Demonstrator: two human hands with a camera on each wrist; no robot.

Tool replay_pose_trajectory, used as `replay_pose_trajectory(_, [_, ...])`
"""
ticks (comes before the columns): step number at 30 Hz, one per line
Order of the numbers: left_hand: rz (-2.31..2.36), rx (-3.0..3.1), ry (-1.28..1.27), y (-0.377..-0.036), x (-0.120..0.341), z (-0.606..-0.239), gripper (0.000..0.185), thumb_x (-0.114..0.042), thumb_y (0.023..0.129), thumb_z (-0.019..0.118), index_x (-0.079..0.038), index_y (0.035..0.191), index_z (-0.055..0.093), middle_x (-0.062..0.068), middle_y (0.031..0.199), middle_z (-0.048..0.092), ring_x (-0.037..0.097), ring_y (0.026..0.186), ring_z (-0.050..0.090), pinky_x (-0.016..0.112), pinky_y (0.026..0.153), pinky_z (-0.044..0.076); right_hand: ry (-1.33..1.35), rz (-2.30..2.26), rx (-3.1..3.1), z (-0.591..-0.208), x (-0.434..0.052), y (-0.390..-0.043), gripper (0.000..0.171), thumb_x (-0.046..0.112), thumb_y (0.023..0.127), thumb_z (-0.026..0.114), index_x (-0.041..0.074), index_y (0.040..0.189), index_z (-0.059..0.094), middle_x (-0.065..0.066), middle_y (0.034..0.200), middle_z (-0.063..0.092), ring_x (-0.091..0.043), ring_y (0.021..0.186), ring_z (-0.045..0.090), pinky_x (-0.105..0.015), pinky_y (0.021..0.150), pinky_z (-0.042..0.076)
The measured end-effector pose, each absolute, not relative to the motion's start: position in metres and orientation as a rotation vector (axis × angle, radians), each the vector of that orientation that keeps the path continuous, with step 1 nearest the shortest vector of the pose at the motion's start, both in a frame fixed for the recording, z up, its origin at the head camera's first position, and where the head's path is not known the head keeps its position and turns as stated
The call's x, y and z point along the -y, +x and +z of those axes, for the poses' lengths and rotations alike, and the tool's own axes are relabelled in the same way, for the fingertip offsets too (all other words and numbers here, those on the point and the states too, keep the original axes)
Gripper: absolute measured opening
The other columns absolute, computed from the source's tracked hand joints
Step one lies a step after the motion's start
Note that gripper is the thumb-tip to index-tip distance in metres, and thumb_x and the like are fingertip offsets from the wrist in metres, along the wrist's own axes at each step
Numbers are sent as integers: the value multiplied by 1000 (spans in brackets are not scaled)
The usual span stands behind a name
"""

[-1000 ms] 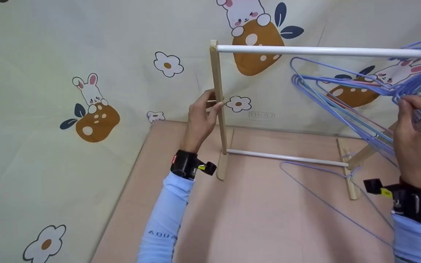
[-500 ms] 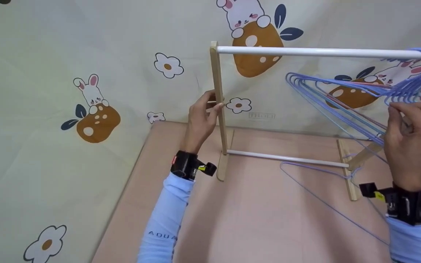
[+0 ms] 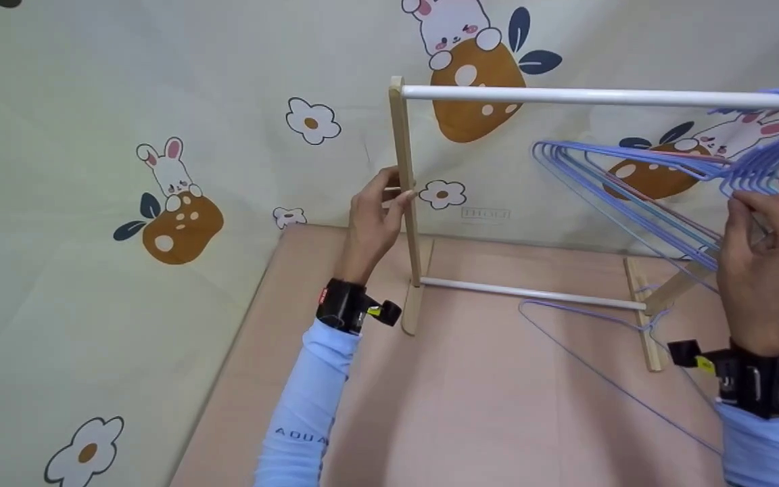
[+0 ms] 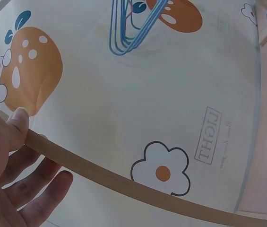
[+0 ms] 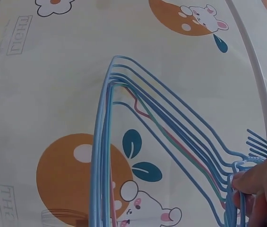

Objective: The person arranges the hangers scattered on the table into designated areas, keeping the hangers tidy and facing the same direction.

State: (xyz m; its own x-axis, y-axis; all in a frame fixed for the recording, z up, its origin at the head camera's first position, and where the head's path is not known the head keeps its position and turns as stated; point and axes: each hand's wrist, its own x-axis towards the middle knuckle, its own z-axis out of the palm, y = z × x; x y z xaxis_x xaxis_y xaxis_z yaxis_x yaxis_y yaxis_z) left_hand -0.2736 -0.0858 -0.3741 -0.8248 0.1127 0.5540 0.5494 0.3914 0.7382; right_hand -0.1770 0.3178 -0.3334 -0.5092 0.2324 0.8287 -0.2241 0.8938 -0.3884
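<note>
Right hand (image 3: 768, 270) pinches the necks of the blue hangers (image 3: 633, 182) bunched at the rail's (image 3: 592, 97) right end, left hand (image 3: 372, 223) grips the rack's wooden post (image 3: 404, 182); best to separate one hook cleanly, keeping the post braced.

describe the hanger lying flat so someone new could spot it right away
Start at the wooden rack with the white top rail, standing on the pinkish tabletop. At its right foot a lone blue wire hanger lies flat on the tabletop. Every other hanger is in the bunch of hangers hooked over the rail near the right hand.
</note>
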Motion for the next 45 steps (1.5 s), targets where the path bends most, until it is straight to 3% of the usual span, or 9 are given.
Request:
replay_pose_trajectory(6, [-1428, 2236, -562, -274, 84, -373, 28, -11, 93, 58, -6, 121, 56, 3, 103, 61, 15, 94, 61, 22, 75, 53, 12, 517, 2000, -339, -324, -180, 26, 20, 98, 50, 2, 107, 66, -20, 102, 57, -35, 88, 51, -15, 62, 25])
replay_pose_trajectory(15, [-1434, 2230, -561, -275, 86, -375, 28, -12, 93, 58, -5, 120, 56, 3, 103, 61, 15, 94, 61, 22, 75, 54, 5, 503, 2012, -343, -328, -177, 27, 17, 99, 46, 1, 110, 63, -19, 102, 56, -29, 66, 45, -8, 60, 23])
replay_pose_trajectory(20, [-1434, 2233, -567, -275, 86, -376, 29, -16, 94, 57, -5, 121, 56, 2, 103, 61, 16, 95, 61, 22, 75, 53, -5, 498, 1968, -348, -329, -177, 22, 12, 97, 48, 2, 107, 64, -18, 102, 58, -21, 56, 38, -5, 57, 21])
replay_pose_trajectory(27, [-1415, 2221, -582, -275, 85, -375, 29, -11, 94, 58, -4, 122, 55, 4, 103, 61, 18, 95, 62, 22, 75, 54, 3, 550, 1846, -358, -326, -175, 17, 9, 91, 56, 0, 97, 69, -1, 100, 60, 6, 58, 31, -4, 56, 21])
replay_pose_trajectory(32, [-1420, 2235, -573, -274, 85, -374, 30, -16, 94, 57, -6, 122, 55, 4, 104, 60, 18, 96, 61, 23, 75, 54, 31, 537, 1895, -368, -328, -173, 18, 10, 93, 55, -1, 99, 68, -19, 97, 57, -11, 55, 35, -8, 58, 22])
replay_pose_trajectory(35, [-1428, 2244, -566, -274, 85, -374, 30, -18, 95, 56, -8, 123, 55, 4, 105, 60, 17, 97, 61, 23, 76, 54, 64, 550, 1907, -374, -326, -172, 16, 8, 91, 57, 0, 98, 68, -22, 94, 54, -15, 54, 35, -8, 57, 22])
replay_pose_trajectory(45, [-1459, 2248, -549, -274, 84, -374, 30, -14, 94, 57, -5, 123, 55, 3, 105, 60, 17, 97, 60, 23, 76, 53, 236, 675, 1911, -399, -320, -171, 10, -3, 83, 63, -5, 92, 69, -22, 88, 56, -1, 52, 32, -8, 50, 23])
